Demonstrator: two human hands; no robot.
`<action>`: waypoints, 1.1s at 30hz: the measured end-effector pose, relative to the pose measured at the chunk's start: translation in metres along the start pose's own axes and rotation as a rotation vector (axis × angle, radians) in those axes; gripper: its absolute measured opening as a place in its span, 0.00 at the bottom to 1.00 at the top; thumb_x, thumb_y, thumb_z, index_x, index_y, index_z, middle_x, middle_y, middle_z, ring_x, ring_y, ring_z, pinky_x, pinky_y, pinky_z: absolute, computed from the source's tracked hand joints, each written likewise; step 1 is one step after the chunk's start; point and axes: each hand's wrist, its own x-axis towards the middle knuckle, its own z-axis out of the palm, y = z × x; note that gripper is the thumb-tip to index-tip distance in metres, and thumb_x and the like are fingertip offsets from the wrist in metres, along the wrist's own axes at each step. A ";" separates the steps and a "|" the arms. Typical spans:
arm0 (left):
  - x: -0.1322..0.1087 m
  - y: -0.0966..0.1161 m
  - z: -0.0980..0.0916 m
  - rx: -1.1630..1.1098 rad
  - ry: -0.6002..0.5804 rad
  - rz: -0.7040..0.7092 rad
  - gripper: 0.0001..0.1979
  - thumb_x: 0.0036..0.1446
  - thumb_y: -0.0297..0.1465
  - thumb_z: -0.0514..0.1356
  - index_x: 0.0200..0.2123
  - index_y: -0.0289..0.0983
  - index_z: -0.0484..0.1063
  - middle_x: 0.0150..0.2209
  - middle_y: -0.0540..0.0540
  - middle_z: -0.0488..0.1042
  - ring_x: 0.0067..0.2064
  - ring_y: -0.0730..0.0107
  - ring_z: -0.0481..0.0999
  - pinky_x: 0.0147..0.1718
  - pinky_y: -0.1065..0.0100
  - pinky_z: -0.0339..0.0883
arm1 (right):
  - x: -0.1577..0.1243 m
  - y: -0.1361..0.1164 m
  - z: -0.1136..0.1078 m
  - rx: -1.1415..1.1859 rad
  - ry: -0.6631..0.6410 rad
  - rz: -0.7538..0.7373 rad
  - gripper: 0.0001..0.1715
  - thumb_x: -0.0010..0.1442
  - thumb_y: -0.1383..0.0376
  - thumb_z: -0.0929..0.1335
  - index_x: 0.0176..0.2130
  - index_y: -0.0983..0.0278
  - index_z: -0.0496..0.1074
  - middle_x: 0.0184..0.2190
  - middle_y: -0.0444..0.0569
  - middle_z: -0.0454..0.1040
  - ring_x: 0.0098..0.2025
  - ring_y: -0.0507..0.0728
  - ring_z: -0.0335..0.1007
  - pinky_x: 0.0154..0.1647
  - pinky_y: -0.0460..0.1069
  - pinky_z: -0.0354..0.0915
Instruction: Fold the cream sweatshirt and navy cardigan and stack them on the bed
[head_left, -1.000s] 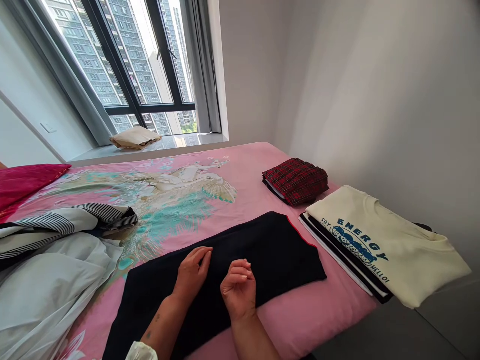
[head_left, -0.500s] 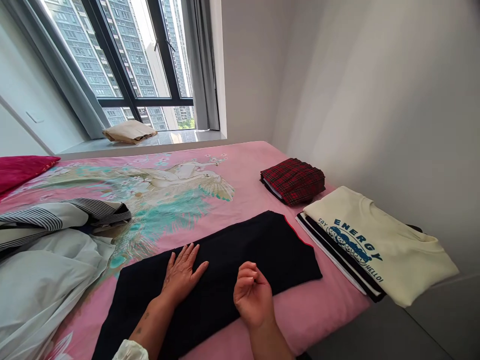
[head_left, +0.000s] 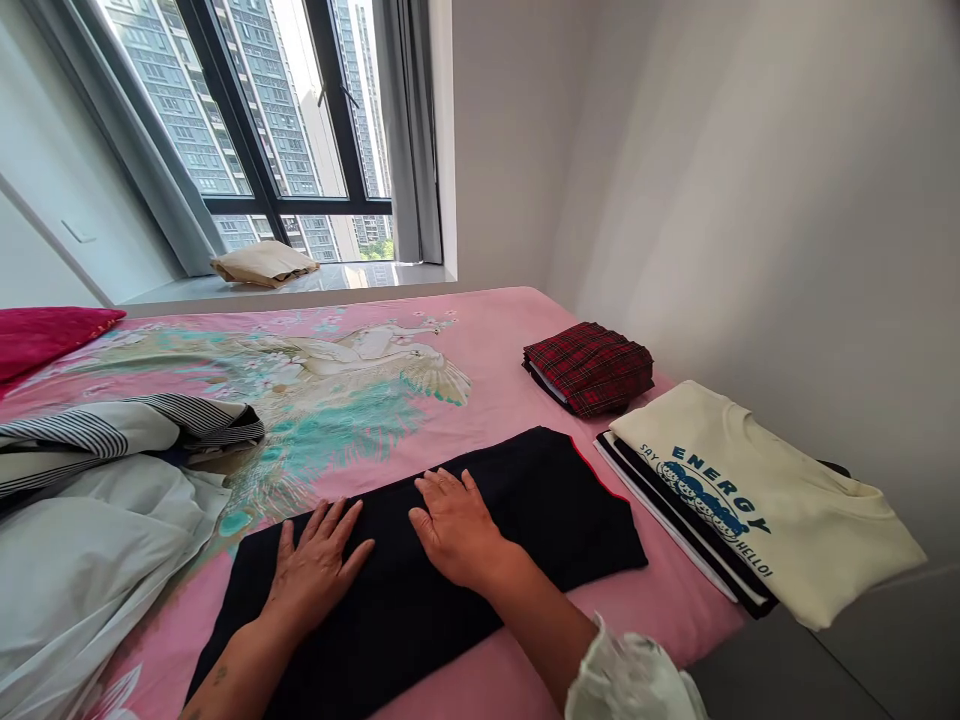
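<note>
A black folded garment (head_left: pixel 540 510) with a red trim along its right end lies spread on the bed. My left hand (head_left: pixel 319 560) rests flat on its left part, fingers apart. Over its middle, near the far edge, my right hand (head_left: pixel 454 520) lies palm down with the fingers stretched out and close together. Neither hand grips the cloth. Right of the garment sits a stack of folded clothes, topped by a cream T-shirt (head_left: pixel 795 480) with blue lettering. Behind that stack is a red plaid folded bundle (head_left: pixel 592 365).
The bed has a pink sheet (head_left: pixel 487 330) with a bird print. White and striped clothes (head_left: pixel 97 530) lie heaped at left, before a dark pink cushion (head_left: pixel 45 340). A beige bundle (head_left: pixel 262 262) sits on the windowsill. The cream T-shirt overhangs the bed's right edge.
My right hand has moved from a curled pose above the garment's near edge to lying on its middle. My left hand has slid left along the cloth.
</note>
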 end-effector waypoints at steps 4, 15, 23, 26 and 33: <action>-0.013 -0.010 0.011 0.055 -0.064 -0.081 0.32 0.57 0.47 0.47 0.63 0.44 0.51 0.66 0.48 0.47 0.67 0.57 0.42 0.61 0.42 0.29 | 0.007 0.071 0.004 -0.334 -0.164 0.202 0.35 0.63 0.53 0.56 0.62 0.68 0.54 0.65 0.56 0.48 0.67 0.61 0.38 0.65 0.63 0.31; -0.018 -0.005 -0.004 -0.032 -0.105 -0.058 0.33 0.57 0.49 0.46 0.63 0.44 0.51 0.67 0.46 0.45 0.67 0.56 0.42 0.61 0.41 0.28 | -0.012 0.115 -0.036 -0.562 0.037 0.390 0.35 0.65 0.54 0.50 0.65 0.69 0.47 0.66 0.52 0.44 0.68 0.59 0.34 0.65 0.64 0.32; -0.045 -0.047 -0.010 -0.104 -0.094 -0.412 0.32 0.60 0.47 0.41 0.64 0.39 0.48 0.67 0.42 0.42 0.67 0.54 0.41 0.59 0.39 0.35 | 0.008 0.094 0.010 -0.499 -0.109 0.271 0.39 0.64 0.49 0.51 0.64 0.70 0.49 0.66 0.53 0.45 0.67 0.61 0.34 0.65 0.63 0.31; -0.056 -0.063 0.002 -0.252 -0.034 -0.451 0.33 0.58 0.47 0.47 0.63 0.39 0.50 0.66 0.40 0.46 0.67 0.53 0.44 0.61 0.42 0.34 | 0.003 0.112 0.023 -0.524 -0.105 0.288 0.40 0.64 0.48 0.50 0.64 0.69 0.48 0.66 0.52 0.44 0.68 0.60 0.33 0.65 0.63 0.30; -0.075 -0.091 0.002 -0.648 0.356 -0.567 0.26 0.61 0.40 0.43 0.58 0.35 0.60 0.59 0.38 0.64 0.60 0.62 0.62 0.59 0.57 0.56 | -0.004 0.123 0.031 -0.539 -0.034 0.261 0.40 0.63 0.47 0.49 0.65 0.67 0.48 0.66 0.49 0.46 0.67 0.59 0.35 0.66 0.62 0.32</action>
